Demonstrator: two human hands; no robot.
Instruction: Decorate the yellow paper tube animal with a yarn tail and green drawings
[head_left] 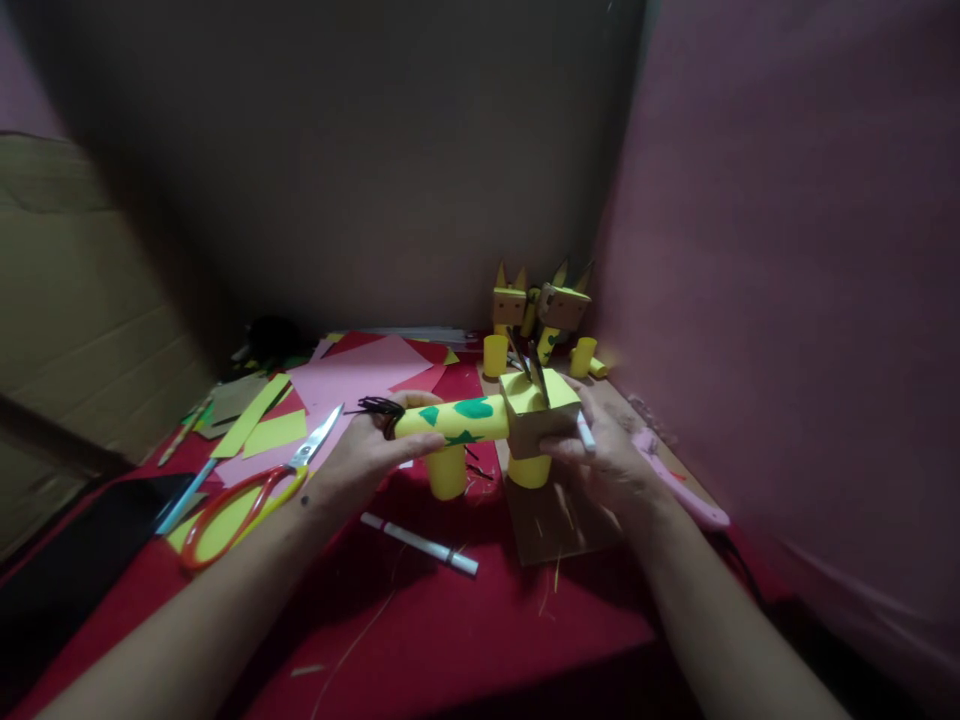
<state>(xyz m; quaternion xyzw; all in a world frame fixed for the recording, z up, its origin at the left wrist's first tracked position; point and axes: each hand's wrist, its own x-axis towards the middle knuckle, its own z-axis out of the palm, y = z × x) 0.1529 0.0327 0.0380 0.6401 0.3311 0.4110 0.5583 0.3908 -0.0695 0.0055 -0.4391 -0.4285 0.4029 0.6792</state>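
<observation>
A paper animal figure spans both my hands. Its body is a yellow tube (489, 416) with green painted patches and a tuft of black strands at the left end. The head is a cardboard box (541, 400) with a yellow top and two dark upright pieces. My left hand (375, 445) grips the tube near the tuft, thumb along its front. My right hand (600, 455) holds the box's right side, with a white pen-like stick (585, 432) between its fingers. Below, yellow paper cylinders (447, 473) stand under the tube and the box; whether they are attached I cannot tell.
A white marker (420, 545) lies on the red cloth (450, 650). Red-handled scissors (259, 500) and coloured paper sheets (360, 370) are at left. Cardboard (555, 535) lies under the figure, with a pink tool (679, 485) to its right. Similar figures (564, 305) stand behind.
</observation>
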